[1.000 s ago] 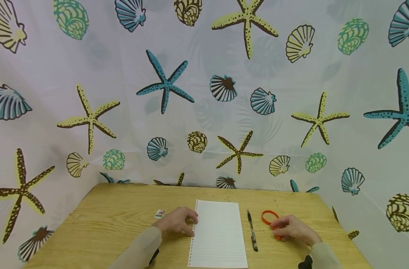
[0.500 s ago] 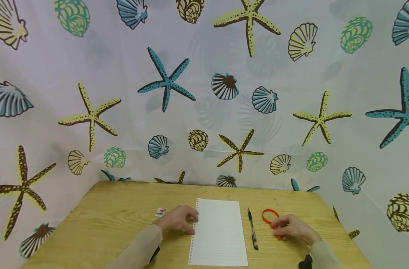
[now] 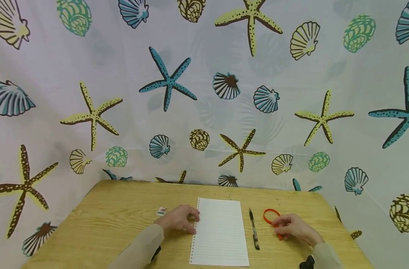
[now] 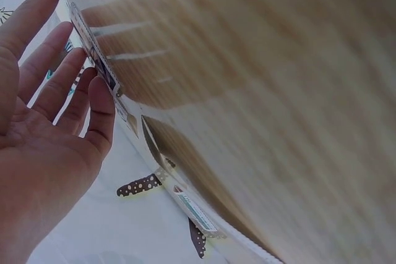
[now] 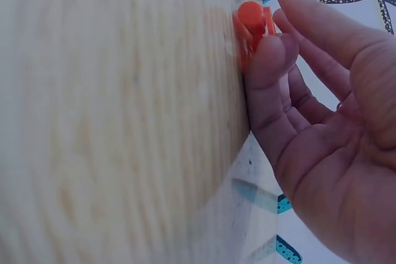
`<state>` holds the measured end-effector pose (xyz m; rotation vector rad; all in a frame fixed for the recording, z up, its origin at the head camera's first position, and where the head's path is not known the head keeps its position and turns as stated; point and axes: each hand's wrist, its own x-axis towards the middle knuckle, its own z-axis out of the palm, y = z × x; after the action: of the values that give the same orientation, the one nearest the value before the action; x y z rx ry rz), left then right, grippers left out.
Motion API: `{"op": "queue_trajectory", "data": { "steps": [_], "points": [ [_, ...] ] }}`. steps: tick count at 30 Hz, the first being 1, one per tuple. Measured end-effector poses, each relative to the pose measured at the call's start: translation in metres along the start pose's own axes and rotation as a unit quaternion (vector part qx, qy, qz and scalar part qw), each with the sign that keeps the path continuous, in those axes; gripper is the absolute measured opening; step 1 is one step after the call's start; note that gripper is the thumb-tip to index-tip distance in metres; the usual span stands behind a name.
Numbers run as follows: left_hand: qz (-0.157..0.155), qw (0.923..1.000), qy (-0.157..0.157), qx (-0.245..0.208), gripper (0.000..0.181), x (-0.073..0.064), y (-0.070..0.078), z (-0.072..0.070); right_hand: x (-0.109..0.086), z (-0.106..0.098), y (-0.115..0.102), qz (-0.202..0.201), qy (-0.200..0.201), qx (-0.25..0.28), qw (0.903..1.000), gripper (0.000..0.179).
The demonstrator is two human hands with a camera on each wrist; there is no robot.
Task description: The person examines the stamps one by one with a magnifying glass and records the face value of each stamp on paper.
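My left hand (image 3: 181, 218) rests on the table with its fingers loosely bent, fingertips at the punched left edge of a lined sheet of loose-leaf paper (image 3: 221, 231). In the left wrist view its fingers (image 4: 55, 88) are spread and hold nothing. At the right, my right hand (image 3: 297, 228) lies beside a red ring with a narrow handle (image 3: 271, 210), covering part of the handle. In the right wrist view, the orange-red end (image 5: 250, 15) shows just beyond the thumb and relaxed fingers. A black-capped clear pen (image 3: 254, 229) lies between the paper and the red ring.
A small white printed piece (image 3: 162, 211) lies just beyond the left hand. The wooden table (image 3: 123, 213) ends at a white cloth (image 3: 204, 112) patterned with shells and starfish, which hangs at the back and both sides.
Both hands stay where they were, and the paper, pen and red ring have not moved. The whole head view has shifted slightly.
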<state>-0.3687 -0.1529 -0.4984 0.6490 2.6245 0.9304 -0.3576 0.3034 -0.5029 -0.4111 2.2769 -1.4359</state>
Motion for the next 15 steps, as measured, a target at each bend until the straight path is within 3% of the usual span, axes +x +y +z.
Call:
{"op": "queue_trajectory", "data": {
  "steps": [9, 15],
  "points": [
    [0.015, 0.9999, 0.000, 0.007, 0.026, -0.001, 0.002, -0.001, 0.004, 0.006, -0.004, 0.006, 0.024, -0.022, 0.9995, 0.028],
    [0.019, 0.9998, -0.004, -0.004, 0.026, -0.002, 0.003, -0.001, 0.009, 0.015, -0.014, -0.012, 0.015, -0.027, 0.9994, 0.030]
  ]
}}
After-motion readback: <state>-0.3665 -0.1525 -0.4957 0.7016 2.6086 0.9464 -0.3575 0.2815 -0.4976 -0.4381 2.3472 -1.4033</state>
